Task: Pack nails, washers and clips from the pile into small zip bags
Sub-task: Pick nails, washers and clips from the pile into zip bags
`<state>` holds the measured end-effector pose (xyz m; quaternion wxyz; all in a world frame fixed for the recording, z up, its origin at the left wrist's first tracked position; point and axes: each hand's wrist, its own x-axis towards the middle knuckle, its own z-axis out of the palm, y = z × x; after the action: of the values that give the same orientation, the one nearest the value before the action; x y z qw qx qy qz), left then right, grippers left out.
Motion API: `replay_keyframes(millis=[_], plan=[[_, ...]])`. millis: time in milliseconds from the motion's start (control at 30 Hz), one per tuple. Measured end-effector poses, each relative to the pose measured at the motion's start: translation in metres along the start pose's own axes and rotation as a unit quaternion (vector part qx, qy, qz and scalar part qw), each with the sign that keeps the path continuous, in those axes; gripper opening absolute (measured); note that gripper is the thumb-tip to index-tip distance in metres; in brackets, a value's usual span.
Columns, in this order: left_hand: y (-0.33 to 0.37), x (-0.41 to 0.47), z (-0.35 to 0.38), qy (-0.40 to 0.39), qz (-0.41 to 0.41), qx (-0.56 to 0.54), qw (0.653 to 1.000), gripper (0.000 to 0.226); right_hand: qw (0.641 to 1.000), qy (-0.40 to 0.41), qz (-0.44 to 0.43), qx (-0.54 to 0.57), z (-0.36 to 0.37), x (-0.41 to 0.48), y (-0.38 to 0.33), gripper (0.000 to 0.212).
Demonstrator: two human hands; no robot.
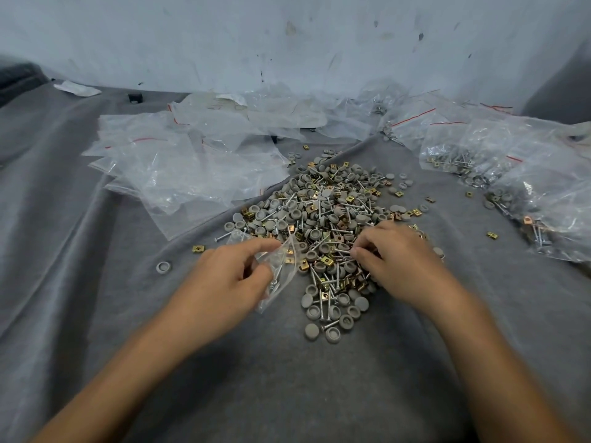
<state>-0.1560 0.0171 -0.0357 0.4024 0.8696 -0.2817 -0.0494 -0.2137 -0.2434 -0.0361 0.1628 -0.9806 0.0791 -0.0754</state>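
A wrinkled grey cloth (pixel 96 251) is covering the surface, running back to a scuffed pale wall (pixel 287 43). The left hand (pixel 224 279) is pinching a small clear zip bag (pixel 281 273) at the near-left edge of the pile (pixel 332 212). The right hand (pixel 393 254) is curling its fingers into the pile's near side; whether they are holding anything cannot be told. Round grey washers, brassy square clips and thin silvery nails are lying mixed.

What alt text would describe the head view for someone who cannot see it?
The left hand holds a small zip bag beside a pile of nails, grey washers and brass clips on grey cloth; the right hand, curled, reaches into it. Empty bags lie left, filled bags right.
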Motion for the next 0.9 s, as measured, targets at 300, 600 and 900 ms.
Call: replay_keyframes(millis=[300,600,900], plan=[[0.003,0.000,0.000,-0.003,0.002,0.003,1.000,0.040,0.976,0.059,-0.048,0.205,0.000,-0.002,-0.013,0.020],[0.002,0.000,0.002,-0.003,0.006,-0.004,1.000,0.038,0.969,0.002,-0.126,0.215,0.024,-0.011,-0.053,0.031],[0.002,0.000,0.000,-0.002,0.005,-0.004,1.000,0.039,0.997,-0.014,-0.024,0.067,-0.002,0.001,0.002,0.004]])
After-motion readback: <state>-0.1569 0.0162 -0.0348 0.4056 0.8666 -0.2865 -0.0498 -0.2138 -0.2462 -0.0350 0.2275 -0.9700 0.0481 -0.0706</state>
